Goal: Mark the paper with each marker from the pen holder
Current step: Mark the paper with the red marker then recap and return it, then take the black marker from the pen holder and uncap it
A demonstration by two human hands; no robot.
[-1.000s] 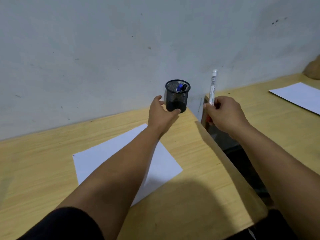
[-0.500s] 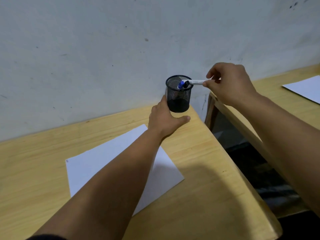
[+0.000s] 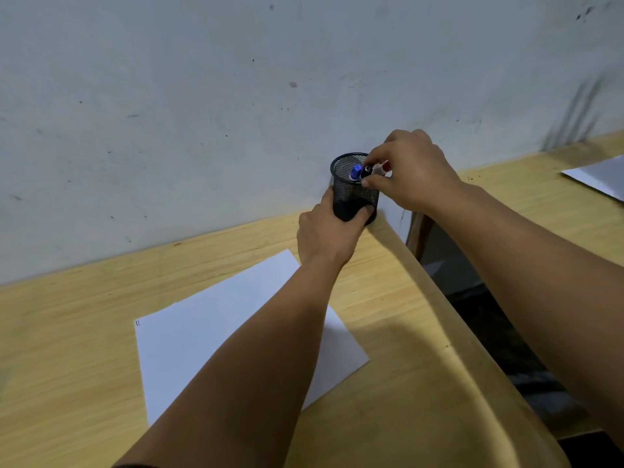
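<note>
A: Two hands, both at the far corner of the light wooden worktop [image 3: 84,332]. Start from the left, what lies there?

B: A white rectangular sheet of paper [image 3: 216,336], flat on the worktop, with a tiny mark at its left corner. The left forearm crosses over it.

A: And the left hand [image 3: 329,236]?

B: Its grip is wrapped around the base of the black wire-mesh cylindrical pen holder [image 3: 353,189], thumb on one side, fingers on the other. The holder stands upright at the worktop's far right corner, against the grey wall [image 3: 236,96].

A: Inside?

B: A blue-capped marker [image 3: 355,171] and a black-capped marker [image 3: 366,171], both upright.

A: The right hand [image 3: 410,170]?

B: Over the rim, its grip pinched on the white red-ended marker [image 3: 381,167], blurred. Farther right, a second worktop [image 3: 540,197] carries another white sheet [image 3: 599,175].
</note>
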